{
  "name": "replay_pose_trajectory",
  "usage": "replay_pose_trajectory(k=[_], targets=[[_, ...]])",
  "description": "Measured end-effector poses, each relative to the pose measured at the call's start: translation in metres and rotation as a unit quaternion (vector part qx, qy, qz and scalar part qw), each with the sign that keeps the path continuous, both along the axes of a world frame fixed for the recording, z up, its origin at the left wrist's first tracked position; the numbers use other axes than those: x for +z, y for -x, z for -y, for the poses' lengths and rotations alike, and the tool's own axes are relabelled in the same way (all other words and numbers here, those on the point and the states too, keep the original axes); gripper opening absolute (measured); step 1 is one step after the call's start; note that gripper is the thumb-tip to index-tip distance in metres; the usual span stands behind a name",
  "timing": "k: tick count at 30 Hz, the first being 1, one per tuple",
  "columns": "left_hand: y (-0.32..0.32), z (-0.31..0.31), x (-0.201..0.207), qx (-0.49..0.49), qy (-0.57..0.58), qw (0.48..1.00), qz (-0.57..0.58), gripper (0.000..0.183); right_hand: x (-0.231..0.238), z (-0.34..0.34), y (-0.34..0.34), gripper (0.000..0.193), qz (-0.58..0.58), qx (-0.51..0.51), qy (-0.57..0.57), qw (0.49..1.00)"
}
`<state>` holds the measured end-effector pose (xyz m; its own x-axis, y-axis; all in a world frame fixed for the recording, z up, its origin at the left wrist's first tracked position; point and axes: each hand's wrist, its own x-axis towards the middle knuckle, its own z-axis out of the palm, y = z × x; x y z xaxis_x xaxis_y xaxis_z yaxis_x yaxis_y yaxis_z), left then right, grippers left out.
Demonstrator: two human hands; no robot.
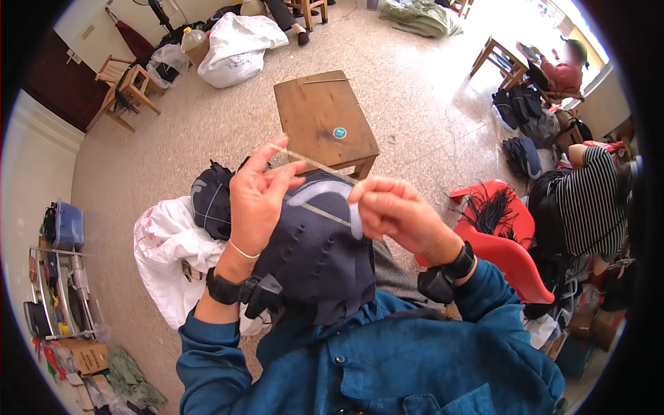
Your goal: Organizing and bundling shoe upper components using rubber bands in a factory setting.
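A thin pale strip (315, 164) runs taut between my two hands above my lap. My left hand (257, 197) has it at the fingers, which are partly stretched out. My right hand (399, 213) pinches the other end between thumb and bent fingers. Under both hands, dark navy cloth (311, 252) with a curved light-grey band lies across my lap. A second pale line (325, 213) crosses that cloth between the hands; whether it belongs to the strip I cannot tell. Beside my left wrist sits a bundled dark piece (211, 207) with light lines.
A low wooden stool (319, 111) stands just ahead. White sacking (166, 235) lies left of my lap. On my right is a red plastic chair (508, 235) with dark strands on it. A person in stripes (588, 200) sits beyond; another person (564, 72) sits farther back.
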<state>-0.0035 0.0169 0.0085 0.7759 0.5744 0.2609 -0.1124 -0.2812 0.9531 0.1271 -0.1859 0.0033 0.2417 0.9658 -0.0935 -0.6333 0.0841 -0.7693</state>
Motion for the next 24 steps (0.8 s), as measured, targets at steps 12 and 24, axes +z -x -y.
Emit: replay_pose_trajectory(k=[12, 24], targets=[[-0.031, 0.016, 0.023, -0.036, 0.247, 0.966, 0.069, 0.024, 0.034, -0.009, 0.018, 0.026, 0.242, 0.071, -0.001, 0.968], [0.003, -0.042, -0.024, -0.187, 0.242, 0.919, -0.249, 0.024, -0.052, 0.032, 0.000, 0.025, 0.674, -0.119, 0.101, 0.722]])
